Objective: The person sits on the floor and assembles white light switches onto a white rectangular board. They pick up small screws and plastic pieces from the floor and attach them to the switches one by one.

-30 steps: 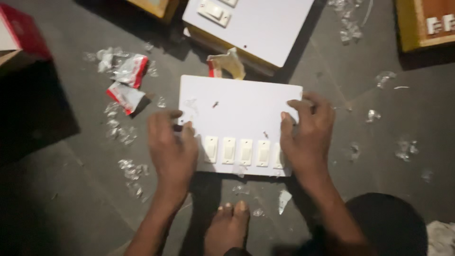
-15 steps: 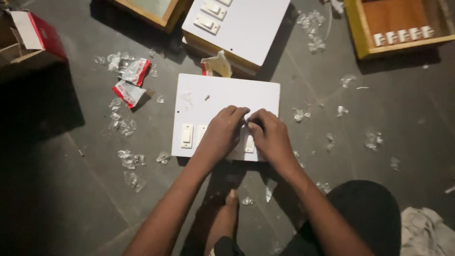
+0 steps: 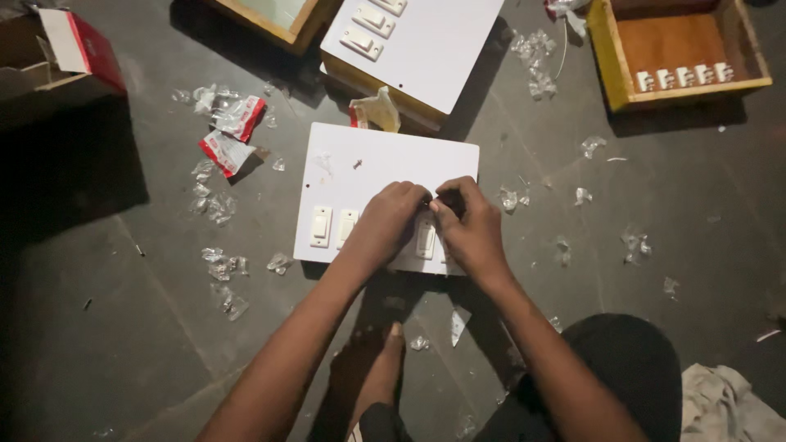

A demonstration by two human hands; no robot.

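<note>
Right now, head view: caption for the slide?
Both hands, left hand and right hand, meet over a white switch panel on a littered dark floor.

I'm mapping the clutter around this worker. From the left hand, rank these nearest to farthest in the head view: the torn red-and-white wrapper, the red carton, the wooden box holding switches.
From the left hand:
1. Torn red-and-white wrapper, on the floor to the upper left.
2. Wooden box holding switches, upper right.
3. Red carton, far upper-left corner.

Dark floor: white switch panel, plastic scraps (scattered), wooden box.
</note>
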